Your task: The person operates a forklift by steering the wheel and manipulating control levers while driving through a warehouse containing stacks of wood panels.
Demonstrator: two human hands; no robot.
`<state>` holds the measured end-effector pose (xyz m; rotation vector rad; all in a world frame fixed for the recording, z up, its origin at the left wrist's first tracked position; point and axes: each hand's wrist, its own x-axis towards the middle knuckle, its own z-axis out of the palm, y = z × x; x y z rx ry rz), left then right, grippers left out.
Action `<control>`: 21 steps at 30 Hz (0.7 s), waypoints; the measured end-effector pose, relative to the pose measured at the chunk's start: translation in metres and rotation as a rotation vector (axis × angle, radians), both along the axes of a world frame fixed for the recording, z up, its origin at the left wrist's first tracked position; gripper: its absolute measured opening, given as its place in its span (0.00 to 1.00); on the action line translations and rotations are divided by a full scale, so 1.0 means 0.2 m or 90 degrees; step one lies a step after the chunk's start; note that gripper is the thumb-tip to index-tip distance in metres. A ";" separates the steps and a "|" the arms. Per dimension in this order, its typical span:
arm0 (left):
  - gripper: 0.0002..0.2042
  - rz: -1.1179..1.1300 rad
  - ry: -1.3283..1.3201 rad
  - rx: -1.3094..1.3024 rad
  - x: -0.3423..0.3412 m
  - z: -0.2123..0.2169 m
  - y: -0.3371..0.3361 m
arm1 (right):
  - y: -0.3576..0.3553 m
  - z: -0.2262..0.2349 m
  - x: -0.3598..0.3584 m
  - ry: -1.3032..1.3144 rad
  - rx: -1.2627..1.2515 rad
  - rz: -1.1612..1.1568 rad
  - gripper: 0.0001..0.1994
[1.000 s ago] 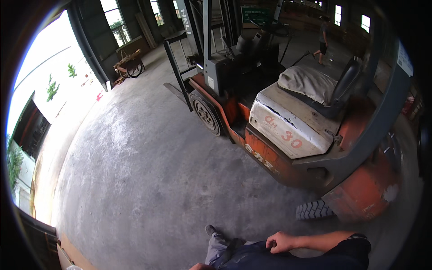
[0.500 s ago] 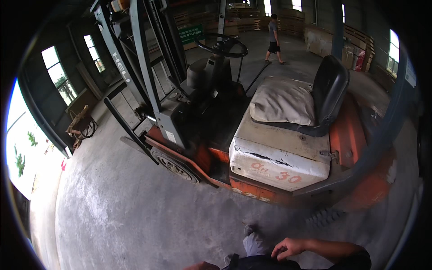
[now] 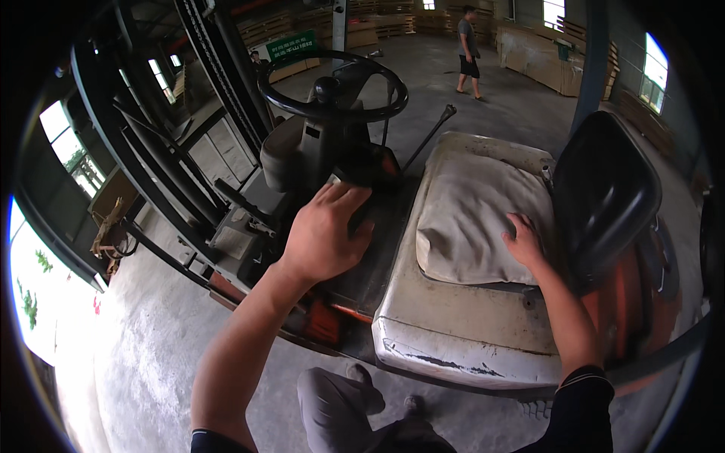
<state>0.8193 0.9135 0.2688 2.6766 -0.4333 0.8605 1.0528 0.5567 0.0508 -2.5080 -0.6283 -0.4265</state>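
I have both hands over the forklift (image 3: 461,325), which stands right in front of me. I judge this early: the reach is made, but no firm grip shows, the steering wheel (image 3: 326,92) is unheld, and both shoes (image 3: 361,373) are on the ground. My left hand (image 3: 325,238) is unclenched below the wheel; I can't tell whether its fingertips touch anything. My right hand (image 3: 525,243) is loosely spread at the creased cushion (image 3: 476,219), beside the black backrest (image 3: 612,196). Grey concrete floor (image 3: 158,332) runs back to stacked boards (image 3: 540,60), with a person (image 3: 468,57) standing off beyond.
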 end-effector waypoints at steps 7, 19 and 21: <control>0.12 0.235 -0.180 0.310 0.92 0.12 0.22 | 0.07 -0.21 0.17 -0.124 -0.269 -0.113 0.31; 0.12 0.171 0.301 0.238 0.86 0.35 0.30 | 0.13 -0.02 0.10 0.200 -0.275 -0.147 0.41; 0.16 0.115 0.345 0.275 0.91 0.39 0.30 | 0.17 0.04 0.13 0.341 -0.320 -0.177 0.42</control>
